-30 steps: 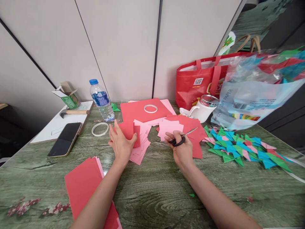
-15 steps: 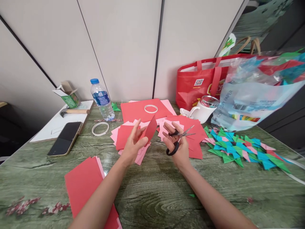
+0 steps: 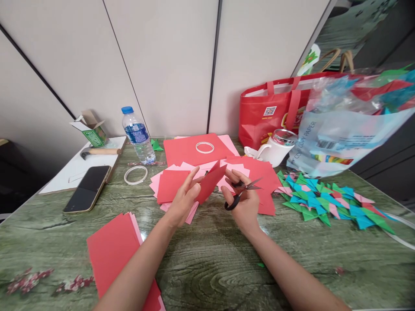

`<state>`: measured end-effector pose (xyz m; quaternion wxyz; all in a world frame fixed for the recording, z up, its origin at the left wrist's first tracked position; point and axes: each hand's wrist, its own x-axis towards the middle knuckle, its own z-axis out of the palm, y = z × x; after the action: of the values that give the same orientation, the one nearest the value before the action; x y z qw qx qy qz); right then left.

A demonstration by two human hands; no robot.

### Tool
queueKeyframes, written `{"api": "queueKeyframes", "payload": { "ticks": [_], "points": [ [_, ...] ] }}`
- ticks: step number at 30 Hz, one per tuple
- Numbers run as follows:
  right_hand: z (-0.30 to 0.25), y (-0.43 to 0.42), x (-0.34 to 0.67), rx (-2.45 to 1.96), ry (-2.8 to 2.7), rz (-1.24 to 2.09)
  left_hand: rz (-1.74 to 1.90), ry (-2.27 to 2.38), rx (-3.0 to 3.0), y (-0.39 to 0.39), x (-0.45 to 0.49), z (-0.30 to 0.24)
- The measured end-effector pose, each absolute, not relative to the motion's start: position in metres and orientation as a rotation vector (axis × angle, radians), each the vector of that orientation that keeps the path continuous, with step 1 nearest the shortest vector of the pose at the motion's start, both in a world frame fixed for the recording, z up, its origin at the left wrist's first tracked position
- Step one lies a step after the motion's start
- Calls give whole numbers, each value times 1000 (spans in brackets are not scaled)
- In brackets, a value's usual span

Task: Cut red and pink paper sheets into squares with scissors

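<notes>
Both hands are raised over the middle of the green, wood-grained worktop (image 3: 201,276) in the head view: the left hand (image 3: 185,199) pinches a thin, red, seemingly folded paper piece (image 3: 211,185) between thumb and fingers, tilted up on edge, while the right hand (image 3: 245,206) is loosely curled, its fingers partly spread, with the black-handled metal scissors (image 3: 234,202) hooked on them. Parted slightly, the blades point right, away from the held paper. Just left of that paper lies a flat red paper square (image 3: 170,183) over fanned pink paper squares (image 3: 155,185); loose red paper sheets (image 3: 268,204) lie beyond the right hand. I judge the step in hand to be readying paper for cutting; a cut would call for steadying the piece and turning the blades round to its edge. Hard to make out are the left fingers behind the paper, whether the right fingertips touch its far edge, and how the scissor loops seat. At near left, the forearm hides part of a stack of red and pink paper (image 3: 113,246), cut off by the lower border.
</notes>
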<state>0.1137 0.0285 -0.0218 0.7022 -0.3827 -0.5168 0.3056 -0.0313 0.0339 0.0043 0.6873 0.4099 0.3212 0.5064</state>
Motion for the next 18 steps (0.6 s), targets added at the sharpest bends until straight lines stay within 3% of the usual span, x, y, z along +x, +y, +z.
{"api": "queueKeyframes", "payload": {
  "ticks": [8, 14, 18],
  "points": [
    [-23, 30, 119, -1034, -1018, 639, 1158, 589, 821, 38, -32, 6],
    [-19, 39, 126, -708, -582, 1236, 1100, 661, 639, 45, -35, -3],
    [-21, 44, 129, -683, -480, 1384, 861, 536, 692, 39, -28, -11]
  ]
}}
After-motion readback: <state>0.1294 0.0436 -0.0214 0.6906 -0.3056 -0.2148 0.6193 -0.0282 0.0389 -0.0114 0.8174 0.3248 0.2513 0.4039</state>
